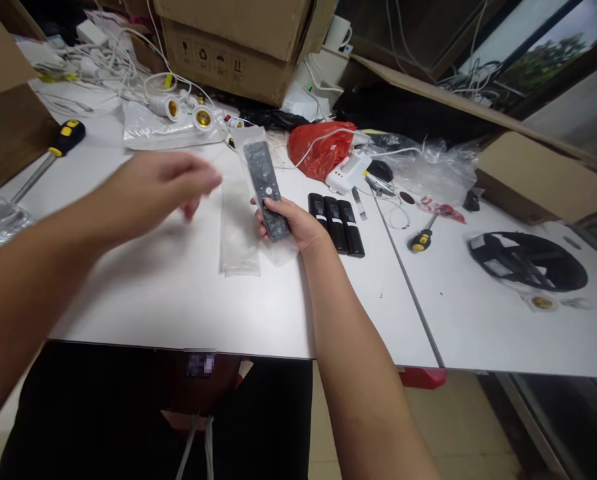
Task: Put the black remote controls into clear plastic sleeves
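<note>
A black remote control point(267, 187) inside a clear plastic sleeve is gripped in my right hand point(298, 223), its thumb lying across the front near the buttons. My left hand point(163, 190) hovers over the table to the left of the remote, apart from it. Motion smears its fingers, so what they do is unclear. Under and beside the remote lie flat clear plastic sleeves point(239, 233). To the right of my right hand, several black remotes point(336, 223) lie face down in a row.
Screwdrivers lie at the far left point(68, 137) and right point(421, 240). Behind are a cardboard box point(223, 57), bulb sockets point(166, 107), a red plastic bag point(321, 147) and a white power strip point(348, 172). A black round tray point(573, 270) sits on the right table.
</note>
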The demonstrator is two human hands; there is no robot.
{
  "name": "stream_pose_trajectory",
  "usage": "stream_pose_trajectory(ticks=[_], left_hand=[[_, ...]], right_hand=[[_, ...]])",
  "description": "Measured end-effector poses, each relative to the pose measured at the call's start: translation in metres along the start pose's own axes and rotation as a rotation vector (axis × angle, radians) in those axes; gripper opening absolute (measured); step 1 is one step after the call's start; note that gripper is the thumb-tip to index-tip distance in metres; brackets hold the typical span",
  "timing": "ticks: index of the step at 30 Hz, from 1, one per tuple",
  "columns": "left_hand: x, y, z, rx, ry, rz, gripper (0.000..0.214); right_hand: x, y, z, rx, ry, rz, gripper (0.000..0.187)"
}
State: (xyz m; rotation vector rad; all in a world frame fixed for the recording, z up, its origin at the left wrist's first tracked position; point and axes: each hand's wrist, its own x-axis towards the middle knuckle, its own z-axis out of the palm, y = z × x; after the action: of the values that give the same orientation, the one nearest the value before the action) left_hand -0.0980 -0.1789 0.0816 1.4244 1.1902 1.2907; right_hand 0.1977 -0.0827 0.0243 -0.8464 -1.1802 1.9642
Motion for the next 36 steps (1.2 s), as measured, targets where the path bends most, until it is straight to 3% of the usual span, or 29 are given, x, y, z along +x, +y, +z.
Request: stream_pose_trajectory(ticks=[3, 6, 9, 12, 16, 18, 24, 28, 31, 36], left_hand=[[0.075, 0.004, 0.055, -0.069, 0.053, 0.044, 0.056], [0.105, -0.014, 0.094, -0.127, 0.064, 0.04, 0.061], [0.126, -0.043, 0.112, -0.194, 0.084, 0.029, 0.065], [0.144, -0.067, 0.112, -0.171, 0.158, 0.081, 0.065], [0.153, -0.082, 0.099, 0.075, 0.37, 0.41, 0.063], [0.155, -0.085, 0.095, 0.099, 0.415, 0.489, 0.063], [0.153, -0.089, 0.091, -0.064, 0.29, 0.406, 0.063], [0.15, -0.085, 0.094, -0.116, 0.314, 0.336, 0.061], [0.15, -0.085, 0.099, -0.178, 0.336, 0.205, 0.059], [0.149, -0.091, 0.105, -0.226, 0.242, 0.106, 0.055]], right_hand=[[-0.001, 0.0, -0.005, 0.008, -0.027, -0.044, 0.036], [0.001, -0.001, -0.005, 0.006, -0.01, -0.052, 0.034], [0.004, -0.001, -0.003, -0.004, 0.034, -0.026, 0.03], [0.006, -0.001, -0.001, -0.023, 0.043, 0.021, 0.028], [0.005, -0.002, -0.002, -0.029, -0.003, 0.031, 0.027], [0.004, -0.003, -0.003, -0.029, -0.026, 0.031, 0.028], [0.003, -0.003, -0.006, -0.033, -0.052, 0.077, 0.03], [0.002, -0.002, -0.006, -0.031, -0.034, 0.079, 0.029], [0.001, -0.003, -0.005, -0.042, -0.013, 0.089, 0.028], [0.002, -0.004, -0.004, -0.049, 0.022, 0.075, 0.025]])
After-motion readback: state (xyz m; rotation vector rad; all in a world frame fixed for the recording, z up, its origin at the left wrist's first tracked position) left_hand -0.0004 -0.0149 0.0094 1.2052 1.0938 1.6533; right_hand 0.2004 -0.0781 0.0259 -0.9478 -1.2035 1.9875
